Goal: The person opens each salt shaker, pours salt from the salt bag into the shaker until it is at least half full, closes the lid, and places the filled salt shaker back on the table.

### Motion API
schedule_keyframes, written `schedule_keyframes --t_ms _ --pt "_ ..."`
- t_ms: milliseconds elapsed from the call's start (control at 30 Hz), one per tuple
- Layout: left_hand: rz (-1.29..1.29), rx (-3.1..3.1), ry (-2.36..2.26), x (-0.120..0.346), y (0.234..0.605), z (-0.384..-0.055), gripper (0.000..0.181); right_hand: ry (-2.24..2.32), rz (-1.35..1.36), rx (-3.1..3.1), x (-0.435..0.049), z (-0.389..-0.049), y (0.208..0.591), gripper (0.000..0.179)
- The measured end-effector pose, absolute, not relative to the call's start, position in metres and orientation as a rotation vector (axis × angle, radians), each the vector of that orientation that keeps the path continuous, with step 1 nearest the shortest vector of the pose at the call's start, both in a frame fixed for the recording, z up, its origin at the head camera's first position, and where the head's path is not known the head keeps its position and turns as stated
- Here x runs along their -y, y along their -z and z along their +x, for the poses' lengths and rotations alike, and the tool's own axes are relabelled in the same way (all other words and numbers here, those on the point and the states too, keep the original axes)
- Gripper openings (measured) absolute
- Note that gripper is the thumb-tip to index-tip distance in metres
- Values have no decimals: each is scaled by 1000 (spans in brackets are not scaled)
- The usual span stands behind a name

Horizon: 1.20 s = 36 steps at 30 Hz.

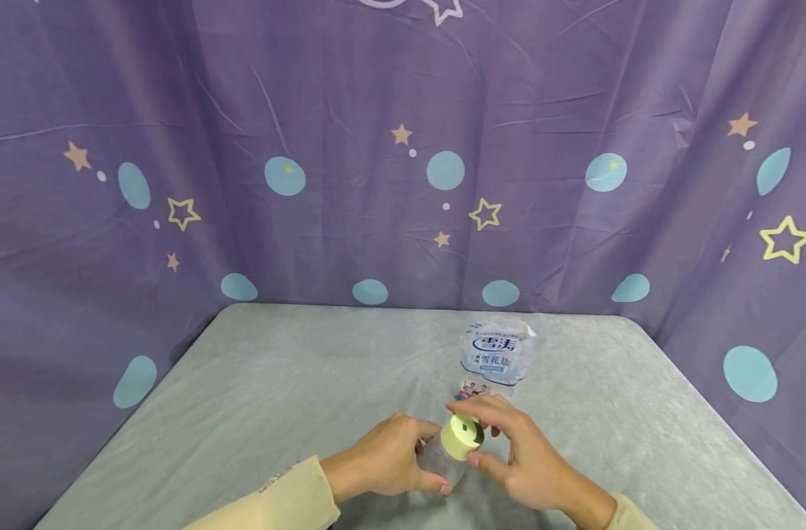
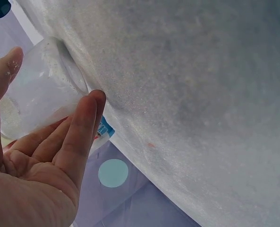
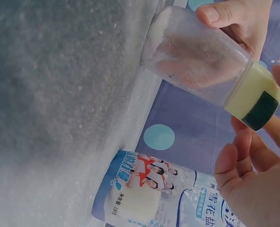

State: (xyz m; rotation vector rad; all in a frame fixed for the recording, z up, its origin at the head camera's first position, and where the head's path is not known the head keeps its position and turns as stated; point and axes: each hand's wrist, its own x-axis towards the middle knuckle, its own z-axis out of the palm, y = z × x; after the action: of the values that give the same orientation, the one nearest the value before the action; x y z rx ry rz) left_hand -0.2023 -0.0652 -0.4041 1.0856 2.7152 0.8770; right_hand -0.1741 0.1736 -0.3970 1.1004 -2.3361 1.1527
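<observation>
A clear seasoning jar (image 3: pixel 201 56) with a little white residue at its base stands tilted on the table. My left hand (image 1: pixel 392 456) holds its body, thumb on one side and fingers (image 2: pixel 78 127) on the other. On top of the jar sits a pale yellow lid (image 1: pixel 460 436) with a dark green patch (image 3: pixel 261 111). Around that lid, my right hand (image 1: pixel 518 453) has its thumb at the near side and index finger across the far side, pinching it. Behind the right hand stands a bag of salt (image 1: pixel 495 353), blue and white with Chinese print.
The table (image 1: pixel 310 368) has a pale grey cloth over it. A purple curtain (image 1: pixel 350 110) with stars and blue dots hangs behind the table and along both sides. The salt bag stands toward the table's back, right of the middle.
</observation>
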Motion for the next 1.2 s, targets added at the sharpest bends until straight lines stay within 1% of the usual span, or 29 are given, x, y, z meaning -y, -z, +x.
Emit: schedule_keyframes --t_ms 233,400,567,700,1067,1200 --pt "1096 -2755 -862 64 404 -201 40 -1149 978 2306 -171 -174 399 59" --pt "1094 -2760 -859 64 405 -202 39 -1097 844 2292 -167 -173 402 54" --pt "1093 -2753 -862 64 405 -201 37 -1082 754 2311 -164 -172 403 46" --pt "1092 -2748 -866 64 404 -201 35 -1082 694 2354 -162 -170 402 44" --pt "1064 -2736 -869 63 404 -203 33 -1094 739 2324 -161 -172 402 36" --pt "1068 -2745 -862 63 404 -203 33 -1095 786 2327 -163 -172 402 37"
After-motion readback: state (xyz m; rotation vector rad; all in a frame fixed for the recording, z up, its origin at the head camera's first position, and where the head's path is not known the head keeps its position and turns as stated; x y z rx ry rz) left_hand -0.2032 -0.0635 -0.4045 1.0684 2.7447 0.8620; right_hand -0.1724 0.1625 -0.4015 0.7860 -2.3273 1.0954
